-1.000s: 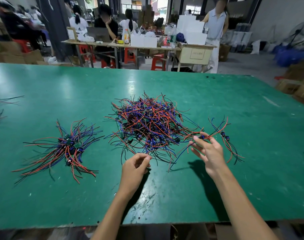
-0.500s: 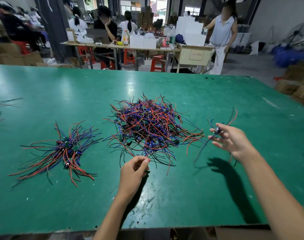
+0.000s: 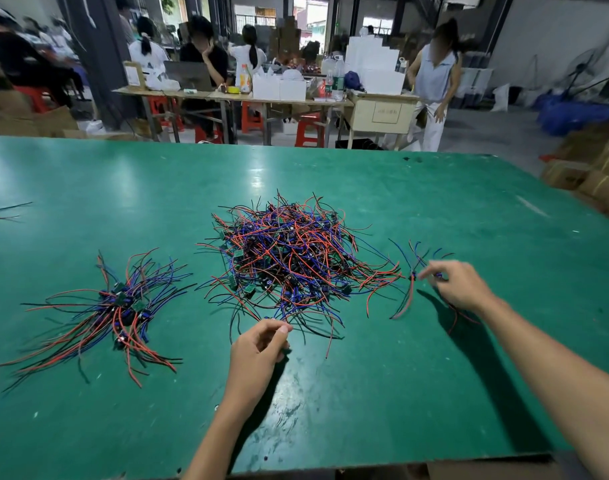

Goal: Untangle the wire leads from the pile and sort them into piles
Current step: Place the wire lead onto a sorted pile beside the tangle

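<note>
Leads (image 3: 414, 282) freed from the tangled pile (image 3: 296, 258) have been carried rightwards and lowered to the bench (image 3: 365, 393), pinched by the right hand (image 3: 459, 285); a second sorted pile is begun. Left hand (image 3: 258, 344) is curled, seemingly pinching a wire.

Tangled pile (image 3: 296, 258) mid-tabletop (image 3: 434, 393), sorted bundle (image 3: 119, 306) off left; right hand (image 3: 459, 285) over small wire cluster (image 3: 414, 271), left hand (image 3: 258, 351) curled at pile's near edge.
</note>
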`<state>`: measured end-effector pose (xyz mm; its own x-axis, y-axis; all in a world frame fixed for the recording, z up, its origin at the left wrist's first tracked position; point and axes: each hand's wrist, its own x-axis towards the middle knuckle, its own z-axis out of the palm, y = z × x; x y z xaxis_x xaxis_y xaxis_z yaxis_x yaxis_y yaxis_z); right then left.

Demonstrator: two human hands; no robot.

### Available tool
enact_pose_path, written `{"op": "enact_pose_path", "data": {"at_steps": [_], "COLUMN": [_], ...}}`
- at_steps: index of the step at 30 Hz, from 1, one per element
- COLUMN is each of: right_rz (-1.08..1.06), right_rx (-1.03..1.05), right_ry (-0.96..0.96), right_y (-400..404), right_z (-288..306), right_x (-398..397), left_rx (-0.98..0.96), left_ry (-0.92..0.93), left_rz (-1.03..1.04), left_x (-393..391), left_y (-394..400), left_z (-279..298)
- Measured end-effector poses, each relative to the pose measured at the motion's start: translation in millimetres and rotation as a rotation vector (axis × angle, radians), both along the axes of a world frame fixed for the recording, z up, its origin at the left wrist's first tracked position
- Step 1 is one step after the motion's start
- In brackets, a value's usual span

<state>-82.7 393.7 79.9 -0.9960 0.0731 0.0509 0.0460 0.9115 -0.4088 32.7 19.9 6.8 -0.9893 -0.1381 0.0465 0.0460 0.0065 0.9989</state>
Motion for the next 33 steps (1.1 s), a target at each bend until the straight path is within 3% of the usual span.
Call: {"op": "enact_pose_path", "data": {"at_steps": [2, 7, 10, 13, 17, 21, 26, 30, 33], "right_rz": [-0.056, -0.221, -0.131, -0.085, -0.26, -0.366, -0.477, -0.454, -0.439], "right_rx": [0.038, 0.028, 0.047, 0.163, 0.244, 0.116, -0.182, -0.155, -0.101], "right_ry": [-0.033, 0.185, 0.239, 0.156, 0.021, -0.016, 0.19, 0.38, 0.329], "right_y": [10.1, 1.4, -22.7, -38.4, -37.8, -37.3, -27.2, -12.4, -0.6], "right_z": [-24.5, -38.8, -38.6, -39.0, -35.1, -32.0, -33.2, -27.5, -24.7], "right_x": [13.5, 22.3, 19.2, 13.4, 8.0, 4.0, 2.2, 6.1, 10.1], "left_rx": [-0.008, -0.01, -0.018, -0.02, -0.008, -0.016, -0.026, -0.019, -0.017], "left_ry": [0.004, 0.006, 0.01, 0.013, 0.002, 0.008, 0.012, 0.01, 0.012], "left_rz": [-0.003, -0.005, -0.011, -0.011, -0.009, -0.009, -0.004, -0.004, -0.007], "left_x": [-0.3, -1.2, -0.2, 0.5, 1.7, 1.7, 0.7, 0.2, 0.1], "left_y": [0.1, 0.1, 0.0, 0.8, 0.6, -0.1, 1.1, -0.1, -0.2], "left_z": [0.0, 0.4, 0.1, 0.3, 0.2, 0.5, -0.3, -1.0, -1.2]}}
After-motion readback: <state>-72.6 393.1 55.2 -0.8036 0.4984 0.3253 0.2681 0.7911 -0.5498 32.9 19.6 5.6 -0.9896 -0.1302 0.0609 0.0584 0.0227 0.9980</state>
